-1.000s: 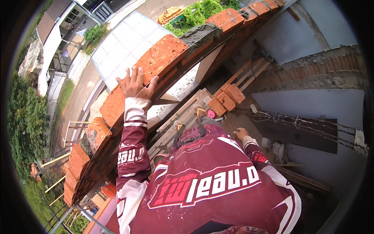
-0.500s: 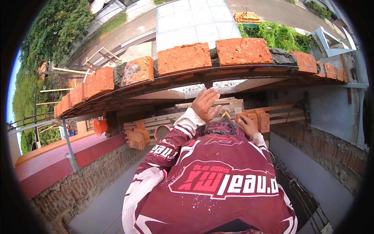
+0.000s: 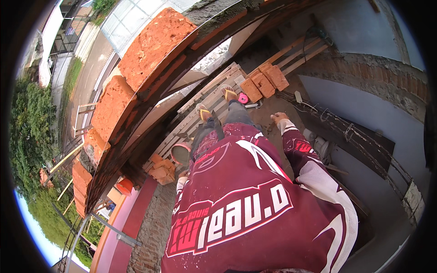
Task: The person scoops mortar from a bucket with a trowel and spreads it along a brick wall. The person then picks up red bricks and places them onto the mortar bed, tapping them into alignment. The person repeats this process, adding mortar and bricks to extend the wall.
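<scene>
My left hand [image 3: 183, 174] is mostly hidden behind my maroon sleeve and torso; its fingers cannot be made out. It hangs low, near a small pile of orange bricks [image 3: 161, 171] and a round bucket [image 3: 181, 154]. Out to the right, away from my body, my right hand [image 3: 278, 117] has its fingers curled in, with nothing visible in them. Beyond that hand, several bricks [image 3: 264, 82] stand in a row on the wooden planks. A small pink object [image 3: 243, 98] lies between those bricks and my sandalled foot [image 3: 229, 92].
A curved course of bricks [image 3: 157, 45] runs along the raised ledge at left, with a taut string along its edge. I stand on a slatted plank platform [image 3: 214, 98]. Steel reinforcing bars [image 3: 359, 141] stretch along the right. An orange bucket [image 3: 124, 186] sits at lower left.
My view and body have turned toward the left. My left hand has dropped from in front of the ledge to low beside me. My right hand has left the bricks and swung outward.
</scene>
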A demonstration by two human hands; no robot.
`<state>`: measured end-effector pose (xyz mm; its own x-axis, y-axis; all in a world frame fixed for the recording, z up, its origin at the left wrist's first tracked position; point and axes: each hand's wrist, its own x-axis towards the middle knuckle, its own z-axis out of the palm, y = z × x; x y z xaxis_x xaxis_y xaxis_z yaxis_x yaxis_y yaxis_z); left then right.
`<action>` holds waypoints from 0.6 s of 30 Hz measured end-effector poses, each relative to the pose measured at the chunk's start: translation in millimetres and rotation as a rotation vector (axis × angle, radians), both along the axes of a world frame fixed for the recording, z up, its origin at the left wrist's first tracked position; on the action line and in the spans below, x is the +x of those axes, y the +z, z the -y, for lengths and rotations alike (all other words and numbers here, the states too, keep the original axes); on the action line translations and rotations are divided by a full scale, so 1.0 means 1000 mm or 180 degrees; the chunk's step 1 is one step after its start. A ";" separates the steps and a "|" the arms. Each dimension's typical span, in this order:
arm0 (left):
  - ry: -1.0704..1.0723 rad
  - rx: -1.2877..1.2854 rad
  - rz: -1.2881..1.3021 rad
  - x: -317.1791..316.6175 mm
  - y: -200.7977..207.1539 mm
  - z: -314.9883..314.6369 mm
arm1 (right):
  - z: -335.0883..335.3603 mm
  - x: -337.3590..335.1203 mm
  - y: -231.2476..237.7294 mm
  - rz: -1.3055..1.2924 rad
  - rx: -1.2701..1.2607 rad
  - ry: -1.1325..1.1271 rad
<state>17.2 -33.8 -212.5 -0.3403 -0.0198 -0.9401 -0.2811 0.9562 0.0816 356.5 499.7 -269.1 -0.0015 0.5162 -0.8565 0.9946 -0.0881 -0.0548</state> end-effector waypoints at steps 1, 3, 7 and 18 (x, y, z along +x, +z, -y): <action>0.0028 0.0059 -0.0081 -0.008 0.003 -0.010 | 0.000 0.008 -0.001 -0.0084 -0.0023 -0.0137; 0.0080 0.0269 -0.0283 -0.028 0.006 -0.041 | -0.001 0.021 -0.002 0.0039 0.0048 -0.0366; 0.0183 0.1203 -0.0870 -0.062 0.025 -0.129 | -0.003 0.018 -0.010 -0.0276 -0.0075 -0.0254; 0.0400 0.1118 -0.0300 0.032 0.049 -0.193 | -0.045 -0.067 -0.017 -0.0799 -0.0380 0.1081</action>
<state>49.4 158.8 -163.9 -0.4411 0.2507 -0.8618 -0.3701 0.8239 0.4291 289.1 544.4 -286.2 -0.3698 0.3477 -0.8616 0.9253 0.2213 -0.3079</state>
